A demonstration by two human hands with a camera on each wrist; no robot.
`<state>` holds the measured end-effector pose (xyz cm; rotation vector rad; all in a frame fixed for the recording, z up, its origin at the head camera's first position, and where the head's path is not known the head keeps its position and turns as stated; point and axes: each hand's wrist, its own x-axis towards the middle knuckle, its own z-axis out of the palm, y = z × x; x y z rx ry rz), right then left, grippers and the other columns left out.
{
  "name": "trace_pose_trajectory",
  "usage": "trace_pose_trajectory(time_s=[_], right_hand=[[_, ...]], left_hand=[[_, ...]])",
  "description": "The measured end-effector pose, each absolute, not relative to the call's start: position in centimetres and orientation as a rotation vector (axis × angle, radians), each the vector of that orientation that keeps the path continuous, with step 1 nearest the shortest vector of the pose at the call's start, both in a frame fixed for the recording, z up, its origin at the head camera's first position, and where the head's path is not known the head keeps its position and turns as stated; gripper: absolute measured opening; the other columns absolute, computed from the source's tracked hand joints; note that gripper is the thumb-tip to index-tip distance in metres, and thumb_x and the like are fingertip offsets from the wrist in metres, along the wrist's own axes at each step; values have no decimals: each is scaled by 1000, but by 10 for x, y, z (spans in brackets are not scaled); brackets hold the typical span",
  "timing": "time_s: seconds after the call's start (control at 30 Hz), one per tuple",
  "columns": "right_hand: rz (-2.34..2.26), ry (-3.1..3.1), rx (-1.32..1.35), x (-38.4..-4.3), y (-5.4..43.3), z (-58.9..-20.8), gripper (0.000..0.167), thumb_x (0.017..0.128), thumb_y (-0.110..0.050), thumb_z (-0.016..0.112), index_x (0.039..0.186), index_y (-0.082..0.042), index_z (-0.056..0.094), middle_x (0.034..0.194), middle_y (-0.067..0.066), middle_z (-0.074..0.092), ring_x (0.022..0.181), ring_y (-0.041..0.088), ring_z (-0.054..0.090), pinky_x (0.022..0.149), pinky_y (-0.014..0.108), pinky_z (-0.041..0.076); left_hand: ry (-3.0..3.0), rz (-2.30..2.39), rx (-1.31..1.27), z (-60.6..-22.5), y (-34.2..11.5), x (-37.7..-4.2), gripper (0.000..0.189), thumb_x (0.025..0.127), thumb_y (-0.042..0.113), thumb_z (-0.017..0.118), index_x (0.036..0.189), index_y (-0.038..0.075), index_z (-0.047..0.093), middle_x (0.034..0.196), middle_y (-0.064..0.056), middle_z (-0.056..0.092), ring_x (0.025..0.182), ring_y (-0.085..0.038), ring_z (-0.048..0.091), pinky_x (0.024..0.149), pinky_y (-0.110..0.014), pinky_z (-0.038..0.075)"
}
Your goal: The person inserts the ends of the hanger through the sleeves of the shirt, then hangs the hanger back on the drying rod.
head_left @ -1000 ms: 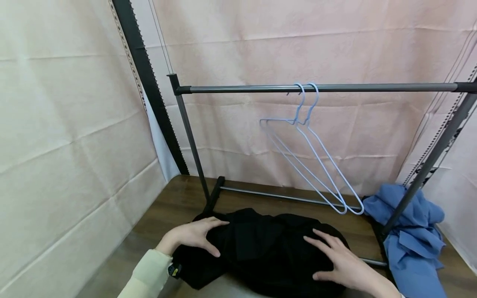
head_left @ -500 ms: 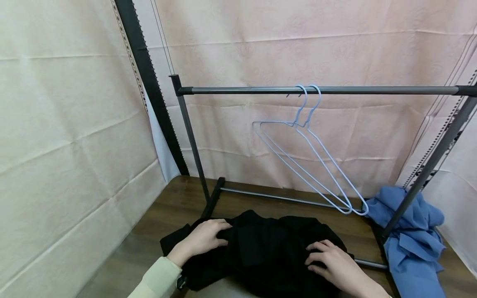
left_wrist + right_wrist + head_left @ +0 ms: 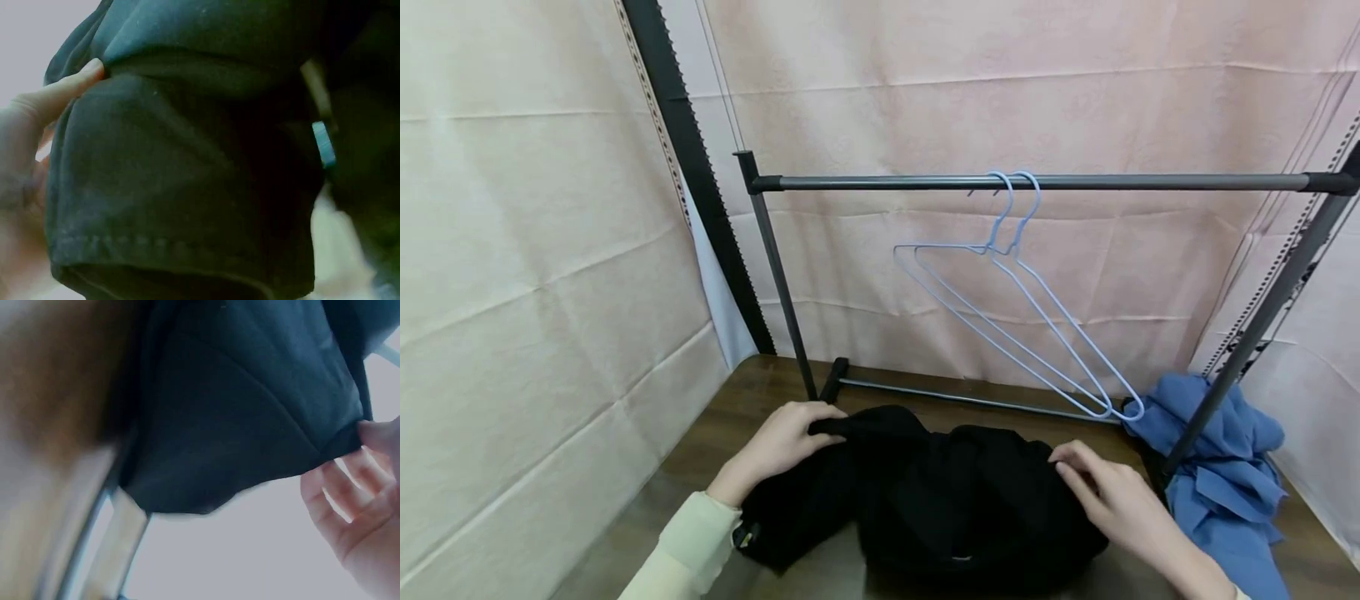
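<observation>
A black garment [image 3: 955, 500] is held up between both hands, bunched over the near part of the table. My left hand [image 3: 790, 442] pinches its left upper part; in the left wrist view the thumb [image 3: 87, 75] presses on the dark cloth [image 3: 156, 169], and a stitched hem opening faces down. My right hand [image 3: 1120, 500] pinches the garment's right edge. In the right wrist view the right hand [image 3: 362, 500] has thumb and fingertips at a corner of the cloth [image 3: 250, 412], which hangs away from it.
Two light blue hangers [image 3: 992, 247] hang on the rail [image 3: 865, 182] of a dark metal rack behind the garment. A crumpled blue garment [image 3: 1217, 467] lies by the right post [image 3: 1262, 325]. The wooden table [image 3: 700, 450] meets a cloth wall [image 3: 535, 300] on the left.
Both hands have gone from spread fingers over the black garment to pinching its two sides. The garment has been lifted and its folds have shifted. The hangers sway slightly.
</observation>
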<state>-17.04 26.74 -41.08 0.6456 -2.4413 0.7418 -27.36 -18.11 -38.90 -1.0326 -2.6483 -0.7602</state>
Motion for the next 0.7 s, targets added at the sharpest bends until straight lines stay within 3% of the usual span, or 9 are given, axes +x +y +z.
trace_pose_trajectory(time_s=[0.17, 0.37, 0.53, 0.7], right_hand=[[811, -2260, 504, -161, 283, -391, 25, 96, 6, 62, 112, -12, 65, 80, -14, 64, 55, -1, 45, 51, 14, 36], [883, -2153, 193, -152, 306, -383, 18, 100, 0, 58, 116, -6, 66, 83, -26, 62, 53, 0, 46, 50, 17, 35], [935, -2167, 51, -150, 321, -382, 20, 105, -9, 54, 122, -8, 63, 72, -15, 60, 52, 3, 43, 48, 20, 33], [919, -2273, 90, -161, 325, -395, 18, 105, -15, 56, 119, -13, 67, 91, -7, 68, 72, -5, 55, 59, 13, 41]], left_hand=[[-2562, -833, -982, -357, -194, -278, 29, 91, 10, 76, 119, 15, 73, 117, 1, 72, 106, -15, 67, 89, -40, 54], [-2483, -979, -852, -328, -218, -276, 22, 94, 15, 74, 116, 19, 75, 113, 4, 72, 104, -15, 67, 89, -37, 52], [-2513, -1053, -818, -332, -228, -277, 20, 96, 20, 72, 115, 24, 74, 113, 6, 71, 103, -13, 65, 89, -39, 50], [-2634, -997, -968, -360, -220, -290, 25, 93, 17, 75, 117, 24, 73, 113, 10, 71, 105, -11, 65, 90, -39, 52]])
